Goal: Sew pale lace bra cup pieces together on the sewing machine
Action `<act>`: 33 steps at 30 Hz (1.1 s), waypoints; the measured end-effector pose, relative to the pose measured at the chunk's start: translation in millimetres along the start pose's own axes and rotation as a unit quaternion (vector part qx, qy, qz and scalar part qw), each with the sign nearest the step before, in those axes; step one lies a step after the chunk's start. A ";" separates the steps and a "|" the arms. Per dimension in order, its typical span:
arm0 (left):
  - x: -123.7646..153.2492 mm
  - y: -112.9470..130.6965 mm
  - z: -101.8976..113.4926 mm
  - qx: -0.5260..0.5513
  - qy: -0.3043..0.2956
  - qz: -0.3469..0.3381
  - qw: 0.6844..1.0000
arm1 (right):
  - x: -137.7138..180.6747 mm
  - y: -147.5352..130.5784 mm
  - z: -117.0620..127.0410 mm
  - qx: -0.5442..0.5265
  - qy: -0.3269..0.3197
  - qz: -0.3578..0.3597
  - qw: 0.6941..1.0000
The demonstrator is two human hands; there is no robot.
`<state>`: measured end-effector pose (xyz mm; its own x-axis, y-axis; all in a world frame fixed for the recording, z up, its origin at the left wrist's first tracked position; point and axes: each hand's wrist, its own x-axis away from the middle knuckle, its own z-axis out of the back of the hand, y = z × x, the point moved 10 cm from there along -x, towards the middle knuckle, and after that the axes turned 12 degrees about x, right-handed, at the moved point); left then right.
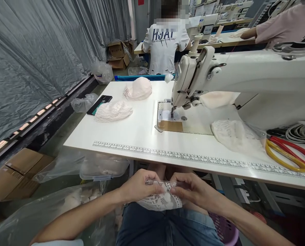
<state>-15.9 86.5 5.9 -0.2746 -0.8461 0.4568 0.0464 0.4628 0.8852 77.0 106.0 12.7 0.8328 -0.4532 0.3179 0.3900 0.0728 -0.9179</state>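
Note:
Over my lap, just below the table's front edge, a white lace piece (162, 201) is stretched between my two hands. My left hand (143, 186) pinches its left side between thumb and fingers. On its right side my right hand (189, 188) grips the upper edge, thumb on top. On the white table (132, 133) lie a stack of pale lace pieces (113, 111) and a pale pink cup-shaped pile (139, 89). The sewing machine (193, 78) stands at the right, its needle area apart from both hands.
Scissors with red and yellow handles (287, 159) lie at the table's right, beside a white lace piece (236, 135). A dark phone (99, 104) rests at the left edge. Cardboard boxes (16, 172) and plastic bags stand on the floor. A person (165, 44) sits ahead.

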 end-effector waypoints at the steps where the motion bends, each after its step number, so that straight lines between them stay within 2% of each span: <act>1: -0.3 1.6 -0.3 -0.017 0.001 -0.003 1.000 | 0.7 0.2 -0.3 0.007 -0.002 0.002 1.000; 6: -2.8 6.2 1.5 -0.057 0.024 -0.021 0.998 | 1.7 2.3 5.8 0.024 0.029 0.000 0.999; 12: -4.2 0.3 7.3 -0.034 0.035 -0.021 0.999 | 2.9 7.9 12.8 0.011 0.056 -0.012 0.998; 19: -2.5 23.2 20.9 -0.072 0.052 -0.067 0.994 | 1.4 0.1 22.5 0.027 0.082 0.014 0.996; 22: 0.2 47.8 30.1 -0.113 0.058 -0.081 0.989 | -0.3 -8.8 27.2 0.024 0.091 0.026 0.995; 26: -12.6 104.6 44.3 -0.224 0.046 -0.121 0.966 | -13.2 -25.2 45.0 0.069 0.118 0.031 0.990; 28: -34.1 135.4 51.4 -0.282 0.027 -0.143 0.948 | -26.4 -34.1 61.5 0.108 0.134 0.036 0.984; 30: -66.4 155.7 56.5 -0.338 -0.015 -0.139 0.931 | -41.2 -39.3 84.4 0.191 0.155 0.029 0.969; 31: -84.7 161.2 58.7 -0.368 -0.038 -0.128 0.920 | -46.7 -40.1 99.7 0.243 0.179 0.020 0.953; 33: -120.0 172.8 67.5 -0.392 -0.044 -0.128 0.910 | -50.2 -42.4 134.0 0.352 0.250 0.007 0.902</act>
<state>-39.8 285.9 98.1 -0.4472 -0.8595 0.2476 0.6311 -0.1071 0.7682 71.3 244.7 67.4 0.6269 -0.7791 -0.0020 0.6801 0.5485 -0.4865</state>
